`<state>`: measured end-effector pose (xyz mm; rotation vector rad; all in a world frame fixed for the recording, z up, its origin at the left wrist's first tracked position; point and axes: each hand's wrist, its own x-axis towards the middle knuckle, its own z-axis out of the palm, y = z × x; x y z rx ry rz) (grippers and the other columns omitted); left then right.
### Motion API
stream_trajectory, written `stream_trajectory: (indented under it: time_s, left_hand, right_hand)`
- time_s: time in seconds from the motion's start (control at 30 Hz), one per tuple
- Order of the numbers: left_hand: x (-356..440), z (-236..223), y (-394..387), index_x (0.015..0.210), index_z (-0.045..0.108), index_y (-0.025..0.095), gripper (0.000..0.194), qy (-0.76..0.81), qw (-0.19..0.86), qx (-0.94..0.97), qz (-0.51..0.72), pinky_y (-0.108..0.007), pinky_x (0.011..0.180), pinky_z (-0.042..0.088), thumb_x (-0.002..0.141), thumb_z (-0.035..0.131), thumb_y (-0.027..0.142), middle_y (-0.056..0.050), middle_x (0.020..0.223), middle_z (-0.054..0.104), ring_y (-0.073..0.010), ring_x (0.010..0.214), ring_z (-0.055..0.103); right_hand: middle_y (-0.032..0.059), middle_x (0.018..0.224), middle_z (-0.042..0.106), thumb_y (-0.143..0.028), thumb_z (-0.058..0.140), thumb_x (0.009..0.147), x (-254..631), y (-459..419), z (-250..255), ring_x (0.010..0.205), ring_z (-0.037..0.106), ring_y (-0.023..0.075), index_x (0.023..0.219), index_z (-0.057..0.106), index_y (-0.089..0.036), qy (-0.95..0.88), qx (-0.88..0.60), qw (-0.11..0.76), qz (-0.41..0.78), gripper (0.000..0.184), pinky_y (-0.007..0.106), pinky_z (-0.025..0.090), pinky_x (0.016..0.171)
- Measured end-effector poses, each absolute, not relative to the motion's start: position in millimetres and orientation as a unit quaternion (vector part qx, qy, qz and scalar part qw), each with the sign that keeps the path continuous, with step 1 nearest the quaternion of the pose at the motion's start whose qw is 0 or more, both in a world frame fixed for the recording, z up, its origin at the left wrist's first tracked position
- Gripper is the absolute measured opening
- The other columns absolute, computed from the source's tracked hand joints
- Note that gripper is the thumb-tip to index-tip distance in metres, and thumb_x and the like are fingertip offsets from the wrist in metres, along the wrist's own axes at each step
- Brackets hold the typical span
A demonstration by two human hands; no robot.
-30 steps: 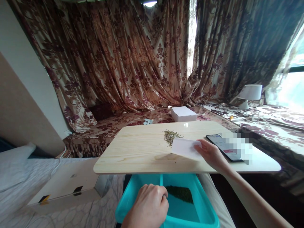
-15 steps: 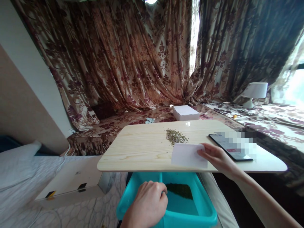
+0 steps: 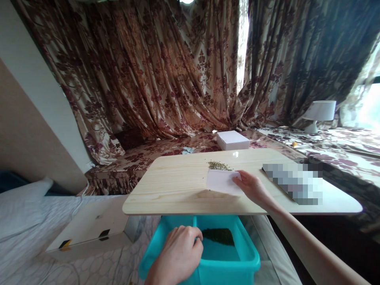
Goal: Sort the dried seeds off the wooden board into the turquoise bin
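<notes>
Turquoise tub and white card: since the earlier frame the tub (image 3: 228,267) has shifted left beneath the tabletop (image 3: 166,186), while the card (image 3: 222,181) has moved away from the table's near edge and now hides the near part of the grain pile (image 3: 219,165).
White carton: the box (image 3: 89,221) lies on the bed (image 3: 71,269), well apart from both hands.
Left hand: curled almost into a fist at the tub's divider, the hand (image 3: 181,251) hides its own underside, so I cannot tell whether it grips. A steady hold here would keep the tub from drifting.
Dark green heap: the loose heap (image 3: 219,236) sits in the tub's right compartment.
Small greenish grains: piled on the wood just beyond the card, with a few strays on its near side; good work would include those too.
Card edge: tilted; contact below is unclear. Best kept flush with the wood, in short, slow strokes, so grains neither slip under nor scatter.
Right hand: thumb and fingers pinch the card's right end, the hand (image 3: 251,186) nearly closed. A low wrist should help press evenly.
Mobile device: mostly blurred, the slab (image 3: 292,184) lies right of that hand; worth keeping the forearm off it.
</notes>
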<state>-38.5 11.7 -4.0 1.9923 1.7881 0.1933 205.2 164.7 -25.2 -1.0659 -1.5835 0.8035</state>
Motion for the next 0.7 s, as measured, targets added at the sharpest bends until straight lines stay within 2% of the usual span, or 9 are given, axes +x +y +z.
stream_trajectory:
  time_s: [0.1,0.27,0.37,0.47,0.63,0.7]
  left_hand:
    - [-38.2,-3.4,12.0,0.102,0.071,0.026,0.038,0.648,0.225,0.724,0.067,-0.034,0.093,0.041,0.085,0.038,0.024,-0.004,0.106,0.070,-0.0239,0.105,0.059]
    - [-34.3,0.4,11.3,0.102,0.071,0.026,0.037,0.652,0.221,0.724,0.056,-0.033,0.093,0.041,0.086,0.038,0.022,-0.003,0.106,0.069,-0.0234,0.105,0.059]
    - [-27.1,2.7,8.6,0.102,0.071,0.025,0.037,0.646,0.223,0.729,0.039,-0.033,0.094,0.040,0.086,0.037,0.021,-0.004,0.107,0.068,-0.0239,0.105,0.058]
    - [-11.7,3.5,8.1,0.103,0.070,0.023,0.039,0.623,0.225,0.749,0.021,-0.035,0.096,0.039,0.088,0.035,0.021,-0.006,0.107,0.067,-0.0250,0.107,0.056]
    - [24.1,2.0,17.8,0.100,0.072,0.021,0.038,0.553,0.228,0.801,-0.019,-0.038,0.093,0.040,0.085,0.037,0.020,-0.009,0.101,0.068,-0.0284,0.103,0.058]
    - [31.9,2.4,21.5,0.103,0.072,0.020,0.040,0.538,0.227,0.811,-0.038,-0.039,0.093,0.041,0.082,0.038,0.018,-0.010,0.102,0.070,-0.0291,0.101,0.060]
  right_hand:
    - [0.0019,0.066,0.067,-0.060,0.068,0.071,208.5,153.1,-19.1,0.068,0.064,0.0196,0.072,0.062,-0.022,-0.675,-0.432,0.484,0.351,0.038,0.030,0.053,0.059]
    - [0.0015,0.066,0.065,-0.063,0.066,0.072,233.7,123.0,-1.0,0.065,0.061,0.0175,0.068,0.058,-0.021,-0.709,-0.424,0.389,0.408,0.043,0.028,0.050,0.057]
    - [0.0054,0.072,0.071,-0.066,0.071,0.064,260.9,114.1,4.5,0.070,0.065,0.0212,0.073,0.064,-0.020,-0.663,-0.479,0.445,0.365,0.047,0.030,0.052,0.060]
    - [0.0077,0.077,0.075,-0.071,0.071,0.056,287.5,116.0,1.2,0.069,0.068,0.0239,0.077,0.067,-0.023,-0.575,-0.540,0.547,0.282,0.053,0.032,0.054,0.058]
    - [0.0074,0.081,0.076,-0.057,0.064,0.071,308.0,124.6,-21.8,0.075,0.071,0.0271,0.085,0.066,-0.024,-0.575,-0.585,0.552,0.151,0.036,0.038,0.056,0.068]
    - [0.0080,0.080,0.076,-0.055,0.061,0.074,309.4,126.6,-34.6,0.071,0.071,0.0276,0.087,0.066,-0.024,-0.597,-0.574,0.551,0.106,0.034,0.040,0.056,0.067]
